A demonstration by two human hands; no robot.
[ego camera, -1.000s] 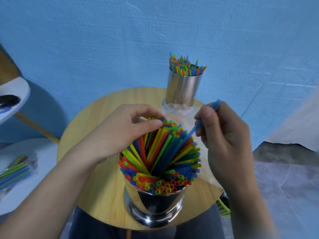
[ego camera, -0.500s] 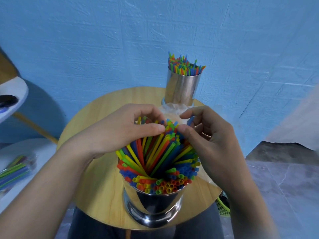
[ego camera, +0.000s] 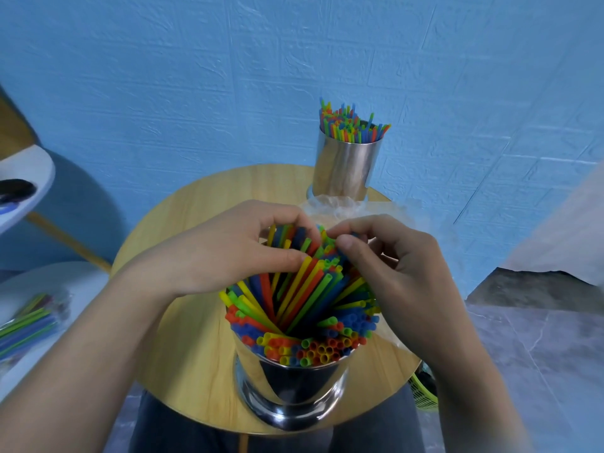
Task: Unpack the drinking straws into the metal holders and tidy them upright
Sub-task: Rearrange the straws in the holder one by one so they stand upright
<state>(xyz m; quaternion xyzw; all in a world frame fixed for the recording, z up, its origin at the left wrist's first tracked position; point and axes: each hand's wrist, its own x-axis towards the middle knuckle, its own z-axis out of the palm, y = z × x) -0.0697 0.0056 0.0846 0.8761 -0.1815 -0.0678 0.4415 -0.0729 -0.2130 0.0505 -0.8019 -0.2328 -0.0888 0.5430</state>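
Over the near holder point(ego camera: 291, 384) on the table point(ego camera: 183, 322), the left hand point(ego camera: 228, 253) and right hand point(ego camera: 402, 273) curl round the tops of the fanned straws point(ego camera: 304, 299), pinching them together. Tidying is the step in hand, I judge; next, the leaning straws need gathering toward upright. The far holder point(ego camera: 346, 168) stands filled.

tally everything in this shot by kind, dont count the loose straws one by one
metal holders: 2
hands: 2, left hand and right hand, both gripping the straws
clear plastic wrapper: 1
wrapped straw pack: 1
wooden table: 1
total: 7
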